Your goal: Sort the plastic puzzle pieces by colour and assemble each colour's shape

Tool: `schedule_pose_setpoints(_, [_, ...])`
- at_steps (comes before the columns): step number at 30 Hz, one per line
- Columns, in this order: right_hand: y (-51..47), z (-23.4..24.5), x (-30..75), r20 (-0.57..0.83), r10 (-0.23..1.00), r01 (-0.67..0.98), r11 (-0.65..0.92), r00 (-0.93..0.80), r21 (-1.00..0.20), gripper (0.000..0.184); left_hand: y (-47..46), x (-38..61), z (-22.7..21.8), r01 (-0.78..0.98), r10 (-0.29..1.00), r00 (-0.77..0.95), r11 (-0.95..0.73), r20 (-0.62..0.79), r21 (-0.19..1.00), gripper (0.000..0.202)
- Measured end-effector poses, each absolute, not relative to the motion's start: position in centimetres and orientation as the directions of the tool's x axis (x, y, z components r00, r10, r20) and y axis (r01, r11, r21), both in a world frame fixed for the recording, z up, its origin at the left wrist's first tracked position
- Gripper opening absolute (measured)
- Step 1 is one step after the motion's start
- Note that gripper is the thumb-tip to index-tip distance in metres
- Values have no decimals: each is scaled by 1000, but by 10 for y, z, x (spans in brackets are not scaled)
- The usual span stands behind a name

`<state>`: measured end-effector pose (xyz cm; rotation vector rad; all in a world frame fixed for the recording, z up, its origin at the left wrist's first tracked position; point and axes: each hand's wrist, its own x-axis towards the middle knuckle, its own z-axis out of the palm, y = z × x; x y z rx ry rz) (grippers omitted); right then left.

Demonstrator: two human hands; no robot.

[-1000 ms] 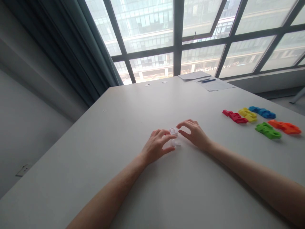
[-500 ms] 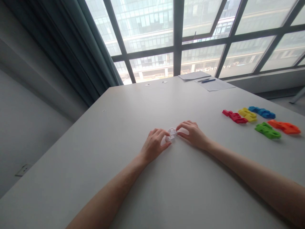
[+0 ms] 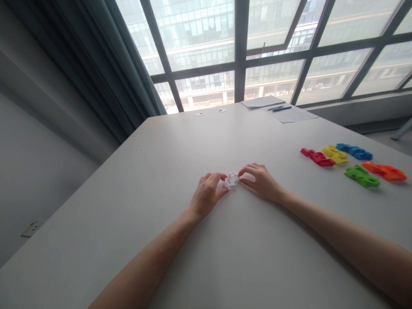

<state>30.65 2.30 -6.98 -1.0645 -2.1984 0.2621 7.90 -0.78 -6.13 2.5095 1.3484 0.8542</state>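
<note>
Small white plastic block pieces [image 3: 231, 180] sit close together on the white table [image 3: 206, 240], between my two hands. My left hand [image 3: 208, 194] curls around their left side, index finger at the far edge and thumb at the near edge. On the other side, my right hand [image 3: 259, 180] pinches the right end between thumb and fingertips. The pieces' exact shape is washed out by the pale table, and the fingertips partly cover them.
To the right lie interlocking-looking plastic pieces in red [image 3: 318, 158], yellow [image 3: 335, 154], blue [image 3: 354, 151], green [image 3: 362, 176] and orange [image 3: 384, 171]. Papers [image 3: 262, 102] and a blue pen [image 3: 282, 109] rest at the far edge, below the windows.
My left index finger and thumb have shifted slightly up and back, showing more of the white pieces, which look closer together. My right hand has hardly moved.
</note>
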Motion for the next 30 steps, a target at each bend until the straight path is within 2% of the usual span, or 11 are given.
schedule_pose_setpoints(5, [22,-65,307,470,793,600,605,-389,-524,4,-8,79,-61,724,812,418,-569,408,390,28])
schedule_pose_setpoints(8, [23,-62,311,502,813,560,572,-295,-599,7,-9,79,-60,734,816,411,-560,406,383,26])
schedule_pose_setpoints(10, [26,-62,314,531,818,580,547,-219,-604,10,-9,79,-59,744,822,409,-551,396,377,26])
schedule_pose_setpoints(17, [35,-73,322,497,853,757,429,-160,-492,10,-9,80,-57,755,826,406,-544,391,366,20])
schedule_pose_setpoints(24, [34,-75,320,447,870,809,409,-208,-421,11,-10,80,-58,756,830,407,-540,382,369,17])
schedule_pose_setpoints(27, [32,-75,318,430,865,802,441,-260,-402,16,-9,80,-58,760,837,404,-532,370,373,17])
schedule_pose_setpoints(30, [30,-73,316,429,817,767,542,-385,-343,26,-9,80,-58,761,839,405,-529,363,374,19])
